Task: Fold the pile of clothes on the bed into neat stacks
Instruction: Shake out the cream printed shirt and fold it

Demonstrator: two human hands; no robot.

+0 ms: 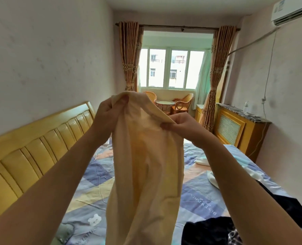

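Item under handling: one cream garment [144,165], held aloft at centre frame, hanging from its top edge down past the lower frame edge, in front of the bed [97,175]. It is clear of the bed surface as far as can be seen; its lower end is out of view.

Left hand [107,115]: raised at centre frame, fingers curled round a bunched upper corner of the garment, thumb pinching the fabric against them. Forearm runs up from the lower left of the frame.

Right hand [180,125]: slightly lower and to the right, pinching the opposite end of the top edge between thumb and fingers. Forearm runs up from the lower right. The two hands are near each other, so the top edge sags in a fold between them and the cloth hangs narrow and creased.

Remaining items: dark clothing [215,232] lies heaped at the lower right of the frame; pale garments [215,179] lie on the bed at centre right. No finished stack is visible. Judgement: the task is at an early stage.

Step in hand, as judged: opening the garment out before folding. To do it well, the hands should move apart until the top edge is taut, find matching corners or seams, let the cloth hang straight, then lay it flat on the open part of the patterned sheet [203,197], away from the dark heap, and smooth it before the first fold.
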